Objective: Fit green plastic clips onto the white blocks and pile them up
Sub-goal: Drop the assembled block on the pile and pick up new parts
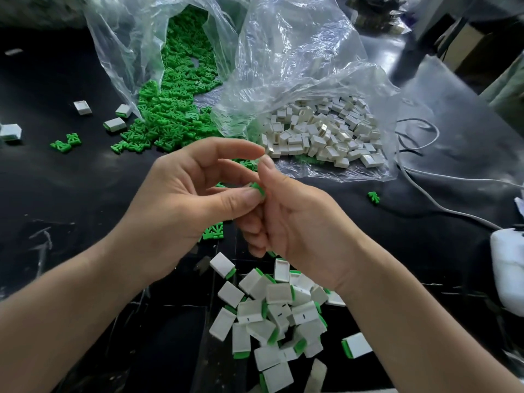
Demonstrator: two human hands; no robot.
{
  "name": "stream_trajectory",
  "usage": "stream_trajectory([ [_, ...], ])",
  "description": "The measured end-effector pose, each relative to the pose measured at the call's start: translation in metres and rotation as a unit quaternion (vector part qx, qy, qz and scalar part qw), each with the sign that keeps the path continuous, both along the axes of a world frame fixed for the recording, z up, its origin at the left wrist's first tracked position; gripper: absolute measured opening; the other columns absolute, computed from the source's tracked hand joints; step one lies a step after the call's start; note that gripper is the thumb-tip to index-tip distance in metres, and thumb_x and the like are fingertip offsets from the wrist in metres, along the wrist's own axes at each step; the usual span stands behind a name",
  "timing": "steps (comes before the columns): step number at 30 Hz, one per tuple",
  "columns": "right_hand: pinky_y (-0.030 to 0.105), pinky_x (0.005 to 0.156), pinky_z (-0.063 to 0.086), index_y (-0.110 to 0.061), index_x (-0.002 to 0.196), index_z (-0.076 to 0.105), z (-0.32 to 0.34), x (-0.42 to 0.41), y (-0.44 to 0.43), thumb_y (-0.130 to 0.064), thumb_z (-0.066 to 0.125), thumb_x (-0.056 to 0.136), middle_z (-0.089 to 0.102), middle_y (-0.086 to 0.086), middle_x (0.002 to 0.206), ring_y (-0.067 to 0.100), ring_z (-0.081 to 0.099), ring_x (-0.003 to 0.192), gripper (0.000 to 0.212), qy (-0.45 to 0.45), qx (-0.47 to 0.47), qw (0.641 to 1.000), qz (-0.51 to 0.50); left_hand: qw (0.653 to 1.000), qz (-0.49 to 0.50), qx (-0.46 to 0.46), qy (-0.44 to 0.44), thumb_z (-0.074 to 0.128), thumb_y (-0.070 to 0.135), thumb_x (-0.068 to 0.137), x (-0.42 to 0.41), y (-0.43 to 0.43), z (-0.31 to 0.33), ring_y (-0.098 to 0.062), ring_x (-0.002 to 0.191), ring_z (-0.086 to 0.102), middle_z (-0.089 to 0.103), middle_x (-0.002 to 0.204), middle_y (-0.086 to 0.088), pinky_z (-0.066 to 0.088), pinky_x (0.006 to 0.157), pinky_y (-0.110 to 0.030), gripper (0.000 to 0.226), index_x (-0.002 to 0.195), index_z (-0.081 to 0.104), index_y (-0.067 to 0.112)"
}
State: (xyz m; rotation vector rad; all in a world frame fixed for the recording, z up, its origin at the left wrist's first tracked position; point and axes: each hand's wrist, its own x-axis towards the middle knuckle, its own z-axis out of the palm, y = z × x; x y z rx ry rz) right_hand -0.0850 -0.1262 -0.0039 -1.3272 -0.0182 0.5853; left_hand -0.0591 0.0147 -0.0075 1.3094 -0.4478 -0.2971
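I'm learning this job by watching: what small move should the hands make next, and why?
Probably press the green clip home: left hand and right hand pinch it between them, near the pile of clipped blocks. What it seats into is hidden behind the hands.

The black table (85, 194) is scuffed and scratched. At the back, two clear plastic bags lie open on it side by side. The left bag (119, 52) spills a heap of green clips (170, 114) onto the surface. The right bag (297, 52) holds a heap of white blocks (326, 131). Near the front edge sits a loose pile of clipped blocks (278, 313), with one stray block (356, 345) just to its right. A few more clipped blocks (114, 123) lie scattered at the left, near a pair of loose clips (65, 143). A single clip (373, 197) lies apart on the right, close to grey cables (425, 199) that trail toward a white object (507, 265) at the edge.
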Motion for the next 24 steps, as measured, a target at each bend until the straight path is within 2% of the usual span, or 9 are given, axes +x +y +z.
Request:
stream_trajectory([
  [2,0.026,0.055,0.031,-0.007,0.082,0.051,0.0008,-0.0004,0.0001,-0.055,0.037,0.072,0.042,-0.004,0.055,0.010,0.036,0.050,0.051,-0.011,-0.014,1.000,-0.008,1.000,0.002,-0.006,0.006,0.067,0.011,0.062,0.0001,-0.0004,0.0001,-0.027,0.050,0.061,0.068,0.072,-0.009,0.052,0.049,-0.032,0.033,0.095,0.067,0.012],
  [8,0.023,0.052,0.034,-0.014,0.067,0.051,-0.0013,-0.0012,-0.0005,-0.054,0.039,0.072,0.046,-0.006,0.053,0.010,0.039,0.049,0.042,-0.041,-0.051,0.998,-0.027,1.000,0.014,-0.001,0.009,0.057,0.000,0.068,-0.0001,-0.0008,0.0020,-0.033,0.050,0.059,0.068,0.068,-0.009,0.052,0.050,-0.034,0.029,0.094,0.065,0.010],
  [12,0.021,0.052,0.037,-0.016,0.069,0.058,-0.0027,-0.0012,0.0006,-0.056,0.035,0.075,0.047,-0.006,0.055,0.009,0.042,0.051,0.046,-0.072,-0.098,0.992,-0.026,0.999,0.018,0.025,0.011,0.064,-0.001,0.057,0.0030,0.0007,0.0019,-0.032,0.055,0.054,0.068,0.066,-0.006,0.050,0.059,-0.039,0.040,0.095,0.065,0.009],
  [16,0.020,0.053,0.037,-0.015,0.071,0.053,-0.0036,-0.0029,0.0021,-0.055,0.035,0.075,0.045,-0.011,0.054,0.007,0.040,0.052,0.044,-0.094,-0.127,0.987,-0.034,1.000,0.013,0.015,0.020,0.059,-0.002,0.060,0.0018,-0.0004,0.0034,-0.037,0.057,0.059,0.068,0.064,-0.009,0.053,0.054,-0.030,0.034,0.092,0.063,0.009],
  [19,0.027,0.059,0.035,-0.018,0.069,0.047,-0.0051,-0.0046,0.0056,-0.057,0.032,0.073,0.042,-0.011,0.057,0.008,0.038,0.055,0.041,-0.136,-0.188,0.971,-0.057,1.000,0.011,-0.004,0.029,0.055,-0.007,0.061,0.0005,-0.0017,0.0027,-0.041,0.068,0.060,0.068,0.063,-0.010,0.053,0.052,-0.027,0.035,0.091,0.063,0.009],
  [21,0.032,0.065,0.034,-0.024,0.066,0.047,-0.0055,-0.0053,0.0082,-0.058,0.030,0.072,0.043,-0.013,0.058,0.008,0.039,0.058,0.039,-0.166,-0.225,0.958,-0.070,0.999,0.010,-0.014,0.033,0.053,-0.009,0.061,0.0003,-0.0026,0.0022,-0.038,0.067,0.061,0.067,0.063,-0.010,0.053,0.052,-0.026,0.036,0.091,0.063,0.010],
  [24,0.025,0.068,0.032,-0.035,0.065,0.044,-0.0045,-0.0052,0.0093,-0.058,0.029,0.074,0.047,-0.022,0.053,-0.002,0.042,0.059,0.029,-0.179,-0.239,0.951,-0.083,0.999,0.018,-0.014,0.033,0.054,-0.009,0.060,0.0006,-0.0032,0.0014,-0.026,0.068,0.066,0.068,0.063,-0.008,0.053,0.055,-0.023,0.038,0.091,0.063,0.011],
])
